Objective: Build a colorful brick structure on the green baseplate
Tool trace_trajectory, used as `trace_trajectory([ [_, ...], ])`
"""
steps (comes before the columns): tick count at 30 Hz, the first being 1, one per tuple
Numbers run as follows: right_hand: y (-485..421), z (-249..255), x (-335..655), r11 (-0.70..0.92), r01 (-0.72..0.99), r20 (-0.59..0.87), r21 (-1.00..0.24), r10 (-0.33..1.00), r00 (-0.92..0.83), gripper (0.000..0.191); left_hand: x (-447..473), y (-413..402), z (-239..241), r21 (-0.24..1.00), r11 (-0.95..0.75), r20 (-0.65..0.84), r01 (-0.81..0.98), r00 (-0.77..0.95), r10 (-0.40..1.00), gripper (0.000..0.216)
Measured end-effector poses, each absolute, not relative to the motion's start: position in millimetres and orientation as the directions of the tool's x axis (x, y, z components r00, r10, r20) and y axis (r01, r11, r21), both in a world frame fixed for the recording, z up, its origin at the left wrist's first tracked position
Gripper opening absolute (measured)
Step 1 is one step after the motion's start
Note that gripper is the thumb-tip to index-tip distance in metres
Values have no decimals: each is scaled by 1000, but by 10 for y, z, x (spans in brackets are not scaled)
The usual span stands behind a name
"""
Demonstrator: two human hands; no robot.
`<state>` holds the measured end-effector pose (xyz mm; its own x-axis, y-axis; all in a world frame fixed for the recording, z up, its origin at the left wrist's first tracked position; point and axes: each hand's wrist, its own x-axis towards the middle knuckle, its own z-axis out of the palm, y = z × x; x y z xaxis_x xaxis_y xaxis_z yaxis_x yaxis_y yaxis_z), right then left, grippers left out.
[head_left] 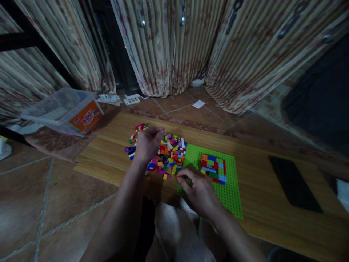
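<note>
Loose toy building bricks in many colours lie in a pile on the wooden table. Over the pile's left part is my left hand, its fingers bent and drawn together; whatever they hold, if anything, is hidden. My right hand is at the left front of the green baseplate, pinching a small orange brick between thumb and forefinger. Behind that hand, a low block of joined bricks in red, blue, green and orange sits on the baseplate. My right hand covers part of the baseplate.
On the table's right part lies a dark flat phone-like slab. A clear plastic tub with an orange label stands left of the wooden table. Papers lie on the tiled floor below striped curtains.
</note>
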<state>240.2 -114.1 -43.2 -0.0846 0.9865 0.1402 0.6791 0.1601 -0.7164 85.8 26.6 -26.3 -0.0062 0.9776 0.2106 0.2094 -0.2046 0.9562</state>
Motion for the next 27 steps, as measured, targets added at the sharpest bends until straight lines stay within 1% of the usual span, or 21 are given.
trace_trajectory([
  [2, -1151, -387, 2516, 95, 629, 120, -771, 993, -3, 14, 858, 261, -248, 956, -204, 211, 211, -11, 977, 17],
  [5, -1152, -357, 2781, 8, 578, 112, -816, 983, 145, 15, 862, 262, -241, 952, -209, 218, 223, -15, 976, 15],
  [8, -1158, -364, 3078, -68, 563, 127, -824, 945, 300, 19, 871, 264, -240, 950, -215, 221, 227, -2, 975, 14],
  [10, -1173, -367, 3233, -96, 570, 130, -816, 930, 343, 21, 882, 260, -233, 952, -210, 216, 222, -5, 976, 13],
  [13, -1199, -365, 3348, -93, 632, 160, -770, 930, 331, 20, 900, 250, -218, 954, -201, 209, 224, -14, 978, 11],
  [20, -1195, -405, 3366, -29, 759, 168, -651, 969, 181, 20, 913, 239, -218, 939, -230, 239, 257, -2, 971, 11],
  [23, -1191, -419, 3389, -5, 782, 182, -624, 972, 152, 18, 912, 238, -218, 939, -225, 235, 260, -6, 972, 10],
  [27, -1189, -422, 3406, 11, 783, 182, -621, 974, 131, 18, 909, 238, -209, 940, -219, 231, 262, -16, 973, 11],
])
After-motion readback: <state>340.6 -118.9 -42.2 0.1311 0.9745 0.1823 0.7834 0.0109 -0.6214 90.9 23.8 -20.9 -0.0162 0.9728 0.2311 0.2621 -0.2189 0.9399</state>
